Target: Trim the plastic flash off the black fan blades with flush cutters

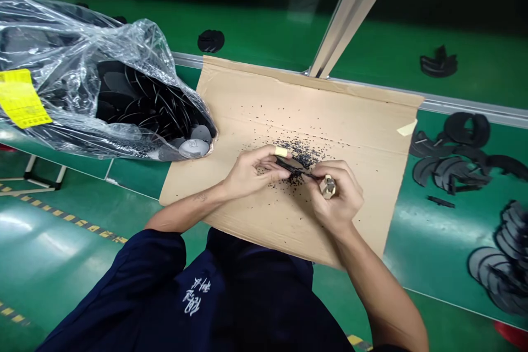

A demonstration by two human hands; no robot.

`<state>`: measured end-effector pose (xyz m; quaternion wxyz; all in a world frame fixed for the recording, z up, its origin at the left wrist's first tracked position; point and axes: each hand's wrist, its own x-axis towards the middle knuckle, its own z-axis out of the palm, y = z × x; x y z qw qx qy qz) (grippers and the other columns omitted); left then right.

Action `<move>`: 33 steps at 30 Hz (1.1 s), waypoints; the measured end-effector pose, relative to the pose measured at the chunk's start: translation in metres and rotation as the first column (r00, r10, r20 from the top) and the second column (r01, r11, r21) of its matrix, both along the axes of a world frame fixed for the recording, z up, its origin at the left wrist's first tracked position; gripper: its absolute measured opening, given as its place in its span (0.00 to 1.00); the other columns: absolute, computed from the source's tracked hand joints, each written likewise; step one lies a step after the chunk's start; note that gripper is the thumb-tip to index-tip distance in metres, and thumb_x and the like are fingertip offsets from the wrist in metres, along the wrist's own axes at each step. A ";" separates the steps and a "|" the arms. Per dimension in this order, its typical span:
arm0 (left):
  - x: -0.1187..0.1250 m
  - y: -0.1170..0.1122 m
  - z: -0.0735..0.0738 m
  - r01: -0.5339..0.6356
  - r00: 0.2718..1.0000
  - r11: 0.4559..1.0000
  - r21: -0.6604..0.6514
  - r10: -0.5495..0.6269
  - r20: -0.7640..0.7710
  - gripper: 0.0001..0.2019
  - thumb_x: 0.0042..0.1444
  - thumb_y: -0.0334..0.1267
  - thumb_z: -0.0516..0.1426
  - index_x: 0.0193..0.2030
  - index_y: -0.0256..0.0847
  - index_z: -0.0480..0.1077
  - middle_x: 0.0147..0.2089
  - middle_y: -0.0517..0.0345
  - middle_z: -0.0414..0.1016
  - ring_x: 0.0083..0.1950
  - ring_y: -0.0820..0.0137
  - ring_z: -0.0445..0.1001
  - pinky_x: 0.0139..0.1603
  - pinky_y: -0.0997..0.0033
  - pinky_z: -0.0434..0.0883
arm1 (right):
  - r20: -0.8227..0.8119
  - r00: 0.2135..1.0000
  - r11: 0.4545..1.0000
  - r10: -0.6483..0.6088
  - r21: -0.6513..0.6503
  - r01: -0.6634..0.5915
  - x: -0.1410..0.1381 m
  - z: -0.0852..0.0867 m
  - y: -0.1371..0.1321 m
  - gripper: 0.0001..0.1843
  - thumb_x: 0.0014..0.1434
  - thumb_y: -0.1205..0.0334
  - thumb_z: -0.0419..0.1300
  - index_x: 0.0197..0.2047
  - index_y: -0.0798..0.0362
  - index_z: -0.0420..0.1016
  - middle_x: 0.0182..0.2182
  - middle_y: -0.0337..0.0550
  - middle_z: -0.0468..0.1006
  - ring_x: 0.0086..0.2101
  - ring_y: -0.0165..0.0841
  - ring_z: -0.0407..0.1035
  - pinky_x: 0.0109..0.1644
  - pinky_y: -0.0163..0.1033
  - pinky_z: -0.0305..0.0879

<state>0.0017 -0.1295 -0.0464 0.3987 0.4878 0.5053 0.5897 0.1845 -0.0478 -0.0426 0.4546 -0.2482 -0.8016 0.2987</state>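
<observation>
The left hand (256,171) pinches a black disc (291,164) above the middle of the cardboard sheet (247,225), among black specks (303,148). The right hand (340,192) grips a handled tool (329,187) at the disc's right edge; steady pressure, fingertips kept clear, should serve well.

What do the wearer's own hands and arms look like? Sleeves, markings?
Left hand: no glove, pale yellow band around one of the fingers. Left forearm: bare, small dark marking. Left sleeve: short, dark navy. Right hand: no glove. Right forearm: bare.
</observation>
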 end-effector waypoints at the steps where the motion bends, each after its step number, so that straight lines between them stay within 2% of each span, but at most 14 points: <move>1: -0.001 0.001 0.000 0.038 0.999 0.998 -0.046 -0.037 0.032 0.17 0.60 0.45 0.67 0.52 0.41 0.77 0.45 0.52 0.84 0.39 0.70 0.85 0.42 0.73 0.81 | 0.000 1.000 0.999 0.019 -0.046 -0.019 0.000 0.002 0.000 0.12 0.58 0.73 0.67 0.40 0.47 0.74 0.36 0.41 0.79 0.35 0.35 0.75 0.36 0.42 0.71; 3: -0.004 0.003 0.000 0.049 0.999 0.995 -0.088 -0.048 0.008 0.18 0.58 0.48 0.68 0.51 0.41 0.77 0.43 0.54 0.83 0.38 0.71 0.83 0.40 0.72 0.79 | 0.002 0.998 0.991 0.067 -0.116 -0.067 0.000 0.004 0.001 0.10 0.59 0.71 0.67 0.40 0.48 0.74 0.35 0.40 0.78 0.35 0.35 0.74 0.37 0.42 0.71; 6: -0.012 0.004 0.001 -0.054 0.965 0.998 -0.040 0.042 -0.258 0.16 0.54 0.49 0.70 0.44 0.42 0.81 0.33 0.59 0.77 0.34 0.73 0.74 0.35 0.73 0.72 | 0.003 0.995 0.971 0.103 -0.216 -0.100 0.000 0.008 0.003 0.07 0.60 0.68 0.68 0.39 0.48 0.74 0.35 0.41 0.78 0.35 0.34 0.73 0.37 0.42 0.70; 8: -0.016 0.005 0.004 -0.094 0.905 0.995 0.022 0.095 -0.415 0.16 0.51 0.50 0.72 0.41 0.43 0.82 0.33 0.59 0.73 0.36 0.71 0.70 0.36 0.71 0.69 | 0.021 0.993 0.955 0.120 -0.275 -0.110 0.001 0.011 0.005 0.06 0.60 0.64 0.68 0.38 0.49 0.74 0.35 0.41 0.79 0.35 0.35 0.73 0.38 0.42 0.70; 9: -0.017 0.005 0.005 -0.088 0.890 0.995 0.040 0.096 -0.445 0.16 0.51 0.50 0.71 0.41 0.43 0.82 0.34 0.58 0.73 0.38 0.71 0.70 0.37 0.71 0.68 | 0.036 0.991 0.947 0.133 -0.298 -0.116 0.001 0.012 0.006 0.06 0.61 0.62 0.68 0.37 0.49 0.75 0.35 0.42 0.79 0.35 0.35 0.73 0.38 0.43 0.70; 11: -0.016 0.006 0.006 -0.050 0.905 0.998 0.046 0.064 -0.421 0.14 0.55 0.50 0.69 0.40 0.42 0.81 0.37 0.56 0.74 0.39 0.70 0.70 0.38 0.71 0.69 | 0.063 0.987 0.935 0.145 -0.336 -0.116 0.002 0.015 0.009 0.07 0.62 0.57 0.68 0.37 0.49 0.75 0.35 0.42 0.79 0.35 0.36 0.73 0.38 0.43 0.69; 14: -0.014 0.008 0.005 -0.053 0.961 0.999 0.008 0.053 -0.272 0.14 0.57 0.49 0.68 0.37 0.39 0.78 0.34 0.58 0.74 0.35 0.72 0.70 0.36 0.73 0.68 | 0.093 0.992 0.934 0.080 -0.354 -0.042 0.005 0.017 0.013 0.08 0.65 0.54 0.64 0.38 0.49 0.75 0.33 0.41 0.77 0.33 0.34 0.71 0.37 0.42 0.68; 17: -0.012 0.011 0.003 -0.127 0.989 0.991 -0.031 0.125 -0.074 0.17 0.57 0.51 0.67 0.37 0.38 0.75 0.35 0.59 0.74 0.37 0.72 0.72 0.39 0.73 0.71 | 0.155 0.988 0.970 -0.001 -0.240 0.039 0.007 0.017 0.016 0.07 0.68 0.56 0.61 0.39 0.49 0.75 0.33 0.42 0.77 0.33 0.34 0.71 0.38 0.42 0.67; 19: -0.010 0.011 0.002 -0.154 0.988 0.987 -0.048 0.155 0.001 0.18 0.56 0.52 0.68 0.39 0.38 0.74 0.36 0.59 0.74 0.38 0.72 0.73 0.40 0.73 0.72 | 0.219 0.975 0.990 0.025 -0.140 0.006 0.007 0.015 0.015 0.07 0.68 0.57 0.60 0.40 0.50 0.75 0.33 0.43 0.79 0.33 0.34 0.71 0.37 0.41 0.67; 23: -0.007 0.008 0.004 -0.148 0.989 0.987 -0.060 0.147 -0.024 0.18 0.56 0.51 0.68 0.38 0.38 0.73 0.34 0.60 0.73 0.37 0.73 0.72 0.38 0.74 0.71 | 0.341 0.934 0.993 0.107 -0.077 -0.086 0.003 0.006 0.010 0.08 0.69 0.58 0.58 0.38 0.51 0.74 0.29 0.42 0.77 0.29 0.33 0.68 0.32 0.39 0.63; 28: -0.005 0.004 0.006 -0.113 0.988 0.994 -0.010 0.111 -0.111 0.15 0.58 0.48 0.67 0.36 0.39 0.72 0.33 0.62 0.71 0.35 0.75 0.70 0.36 0.76 0.70 | 0.366 0.924 0.993 0.108 -0.087 -0.082 0.001 0.003 0.004 0.10 0.69 0.59 0.57 0.36 0.53 0.73 0.25 0.41 0.72 0.26 0.32 0.65 0.31 0.38 0.61; 33: -0.006 0.002 0.004 -0.145 0.959 0.989 0.020 0.145 -0.245 0.16 0.59 0.49 0.66 0.35 0.39 0.70 0.30 0.63 0.69 0.32 0.76 0.68 0.34 0.77 0.68 | 0.375 0.921 0.991 0.107 -0.110 -0.071 0.001 0.006 0.002 0.09 0.68 0.58 0.57 0.37 0.53 0.74 0.28 0.42 0.76 0.27 0.33 0.67 0.33 0.38 0.63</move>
